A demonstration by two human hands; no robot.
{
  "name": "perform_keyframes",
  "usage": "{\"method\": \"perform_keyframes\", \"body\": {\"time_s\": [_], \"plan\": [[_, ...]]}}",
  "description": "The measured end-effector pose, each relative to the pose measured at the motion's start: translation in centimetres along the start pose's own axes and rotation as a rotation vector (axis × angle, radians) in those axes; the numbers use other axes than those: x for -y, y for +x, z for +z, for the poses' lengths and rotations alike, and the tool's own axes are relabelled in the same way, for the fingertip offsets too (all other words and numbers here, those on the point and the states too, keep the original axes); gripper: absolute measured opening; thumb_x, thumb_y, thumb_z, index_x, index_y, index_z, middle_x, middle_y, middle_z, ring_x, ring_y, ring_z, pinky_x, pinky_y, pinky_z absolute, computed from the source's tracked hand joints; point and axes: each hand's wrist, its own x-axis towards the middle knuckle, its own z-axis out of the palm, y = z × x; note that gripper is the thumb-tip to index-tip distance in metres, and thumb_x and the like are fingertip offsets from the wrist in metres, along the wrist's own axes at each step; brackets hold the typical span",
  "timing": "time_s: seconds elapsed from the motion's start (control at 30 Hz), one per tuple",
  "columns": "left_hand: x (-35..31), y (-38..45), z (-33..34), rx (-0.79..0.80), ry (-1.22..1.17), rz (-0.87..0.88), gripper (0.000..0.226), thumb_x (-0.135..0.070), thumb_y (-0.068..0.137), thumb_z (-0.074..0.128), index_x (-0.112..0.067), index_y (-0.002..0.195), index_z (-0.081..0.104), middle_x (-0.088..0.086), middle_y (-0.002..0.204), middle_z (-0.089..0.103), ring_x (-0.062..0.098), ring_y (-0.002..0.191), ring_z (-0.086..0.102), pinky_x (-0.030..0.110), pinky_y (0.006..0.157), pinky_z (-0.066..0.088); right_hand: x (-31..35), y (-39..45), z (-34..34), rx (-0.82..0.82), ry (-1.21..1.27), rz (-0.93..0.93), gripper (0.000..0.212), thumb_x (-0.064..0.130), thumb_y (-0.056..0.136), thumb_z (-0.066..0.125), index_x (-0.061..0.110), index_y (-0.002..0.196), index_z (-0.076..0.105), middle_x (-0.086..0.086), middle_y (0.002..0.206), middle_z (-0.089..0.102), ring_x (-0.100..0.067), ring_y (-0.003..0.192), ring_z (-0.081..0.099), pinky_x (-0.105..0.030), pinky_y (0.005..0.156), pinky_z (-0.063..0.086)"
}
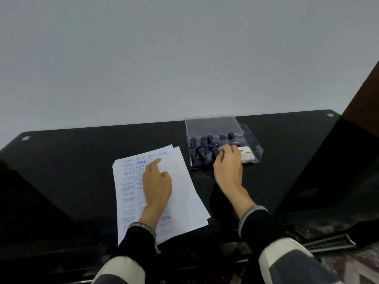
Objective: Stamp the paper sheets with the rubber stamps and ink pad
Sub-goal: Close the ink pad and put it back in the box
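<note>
A stack of white paper sheets [184, 191] lies on the black glass table [71, 160]; its left half is covered with blue stamped words. My left hand [156, 187] rests flat on the top sheet with the index finger stretched out, holding nothing. To the right stands a clear plastic box [254, 144] holding several dark rubber stamps [203, 140] upright, with a white flat ink pad case [247, 155] beside them. My right hand [227, 169] reaches into the box, fingertips pinched on the handle of a front-row stamp [215, 151], which still stands in the box.
The box's clear lid [213, 126] stands open at the back, leaning toward the grey wall. A dark brown panel [361, 103] rises at the right table end. Round metal fittings [25, 138] mark the table's far corners. My knees show below the near edge.
</note>
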Motion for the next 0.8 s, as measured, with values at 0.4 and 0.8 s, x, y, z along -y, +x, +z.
{"method": "perform_keyframes", "body": {"time_s": [0.4, 0.8], "plan": [[2.8, 1.6, -7.9, 0.002, 0.163, -0.539, 0.057, -0.021, 0.091, 0.054, -0.001, 0.137, 0.028, 0.024, 0.14, 0.032, 0.041, 0.123, 0.038, 0.047, 0.092, 0.041, 4.8, -6.6, 4.7, 0.558, -0.273, 0.191, 0.057, 0.034, 0.088, 0.065, 0.001, 0.128, 0.042, -0.019, 0.133, 0.043, -0.033, 0.124, 0.04, -0.04, 0.099, 0.039], [2.3, 3.3, -9.6, -0.04, -0.202, -0.09, 0.026, -0.013, 0.102, 0.033, -0.019, 0.125, 0.043, 0.0, 0.114, 0.059, 0.013, 0.092, 0.06, 0.036, 0.079, 0.055, 6.3, -4.5, 5.3, 0.563, 0.316, 0.216, 0.016, 0.004, 0.097, 0.045, 0.006, 0.113, 0.044, -0.01, 0.116, 0.057, -0.018, 0.095, 0.053, -0.025, 0.074, 0.047]]}}
